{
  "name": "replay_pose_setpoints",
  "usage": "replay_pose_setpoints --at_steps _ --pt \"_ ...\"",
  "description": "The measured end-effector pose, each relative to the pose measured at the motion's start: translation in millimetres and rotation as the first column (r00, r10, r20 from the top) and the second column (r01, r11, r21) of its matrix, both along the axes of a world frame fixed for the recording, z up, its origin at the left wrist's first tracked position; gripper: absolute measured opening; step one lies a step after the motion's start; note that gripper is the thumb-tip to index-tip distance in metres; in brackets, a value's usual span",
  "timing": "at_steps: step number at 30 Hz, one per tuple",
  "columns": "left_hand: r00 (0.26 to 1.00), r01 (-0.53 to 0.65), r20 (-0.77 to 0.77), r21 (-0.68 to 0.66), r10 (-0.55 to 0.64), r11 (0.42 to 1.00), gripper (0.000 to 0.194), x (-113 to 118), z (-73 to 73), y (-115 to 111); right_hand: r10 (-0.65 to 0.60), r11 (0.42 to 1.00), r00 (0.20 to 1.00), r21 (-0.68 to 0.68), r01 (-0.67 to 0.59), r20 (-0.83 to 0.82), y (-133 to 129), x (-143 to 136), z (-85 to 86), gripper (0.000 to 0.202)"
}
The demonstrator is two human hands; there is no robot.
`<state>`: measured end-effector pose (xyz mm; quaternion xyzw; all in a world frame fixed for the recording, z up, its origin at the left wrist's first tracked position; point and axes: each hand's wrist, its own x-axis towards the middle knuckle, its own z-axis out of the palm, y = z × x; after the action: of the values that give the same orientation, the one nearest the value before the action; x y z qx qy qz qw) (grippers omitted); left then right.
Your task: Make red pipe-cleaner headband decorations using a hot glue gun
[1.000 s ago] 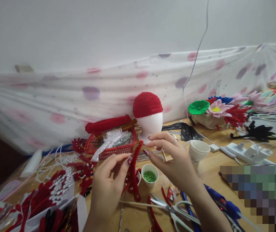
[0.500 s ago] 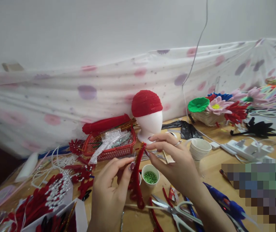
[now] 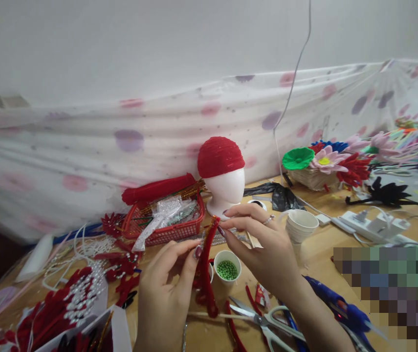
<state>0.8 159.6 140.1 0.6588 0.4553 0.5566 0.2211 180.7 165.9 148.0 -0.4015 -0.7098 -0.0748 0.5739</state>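
Note:
A curved red fuzzy strip (image 3: 207,274) with gold trim near its top end hangs upright over the table. My left hand (image 3: 174,278) pinches its left side between thumb and index finger. At the strip's upper tip, my right hand (image 3: 258,239), with a ring on one finger, holds it between thumb and fingertips. Just behind and right of the strip stands a paper cup of green beads (image 3: 227,270). Scissors (image 3: 262,319) with pale handles lie below my right hand, beside red strips and a thin wooden stick (image 3: 223,316).
Behind the hands are a white foam head with a red cap (image 3: 220,159) and a red basket (image 3: 172,230) of packets. Stacked cups (image 3: 301,225), a power strip (image 3: 373,227) and a blue glue gun (image 3: 337,303) are at right. Red pieces and white pearls (image 3: 84,293) lie at left.
The view has shifted slightly, so the background sits a little further left. Both hands keep nearly the same hold on the red strip.

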Motion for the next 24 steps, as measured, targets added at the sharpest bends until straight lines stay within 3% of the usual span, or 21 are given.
replay_pose_setpoints --at_steps 5,10,17,24 --pt "0.998 0.0 0.069 -0.078 0.006 0.997 0.014 1.4 2.5 -0.9 0.002 1.0 1.0 0.028 -0.003 0.014 2.3 -0.9 0.5 0.01" --pt "0.987 0.074 0.154 -0.207 -0.042 0.975 0.018 1.3 5.9 -0.8 0.003 0.998 1.0 0.068 -0.005 0.027 1.7 -2.8 -1.0 0.012" --pt "0.94 0.227 0.329 -0.393 -0.095 0.891 0.029 -0.1 4.6 3.5 -0.029 0.99 0.997 0.142 0.019 0.069 0.3 -5.1 -3.3 0.017" --pt "0.899 0.322 0.422 -0.447 -0.121 0.835 0.033 2.0 5.0 3.2 -0.112 0.963 0.991 0.255 0.089 0.076 0.9 -8.8 -5.0 0.019"
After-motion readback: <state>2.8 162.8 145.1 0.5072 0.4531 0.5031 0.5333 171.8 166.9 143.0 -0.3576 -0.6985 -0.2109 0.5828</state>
